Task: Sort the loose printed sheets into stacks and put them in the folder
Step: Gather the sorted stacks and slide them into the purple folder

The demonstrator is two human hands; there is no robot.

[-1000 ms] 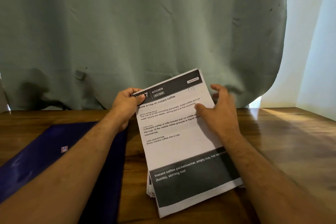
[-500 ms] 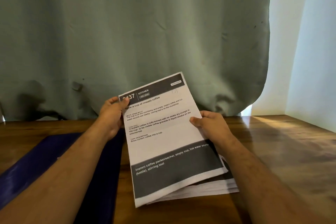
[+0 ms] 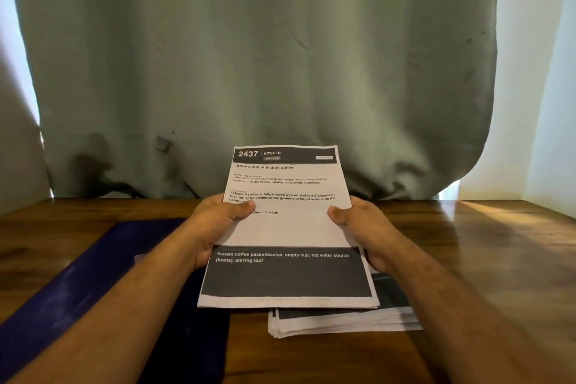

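Held bundle of printed sheets point(image 3: 290, 227): several pages gripped together, raised off the table and tilted with the top edge away from the viewer, square between both hands. Its lower edge overhangs the resting stack.

Left hand point(image 3: 215, 224): grips the bundle's left edge at mid-height, thumb laid across the printed face, fingers curled behind the paper and out of sight.

Right hand point(image 3: 361, 227): grips the right edge at the same height, thumb on the face, fingers wrapped behind.

Writing on the top page: dark header band reading "2437" and "KITCHEN"; title "Brew a cup of instant coffee"; bold lines "1) Instant coffee is fully brewed with no visible dry clumps in the cup. 2) No visible coffee grounds or liquid residue on the countertop", the last word partly covered by the left thumb; a line ending "coffee into a cup". Lower dark panel in white: "Instant coffee packet/sachet, empty cup, hot water source (kettle), stirring tool". Smaller captions too fine to read.

Resting stack of sheets point(image 3: 343, 319): lies flat on the table just below and right of the held bundle, edges slightly fanned, a dark printed band showing.

Blue folder point(image 3: 103, 268): lies flat on the table to the left, under the left forearm.

Wooden table point(image 3: 486, 246): glossy brown.

Grey-green curtain point(image 3: 249, 56): hangs behind the table.
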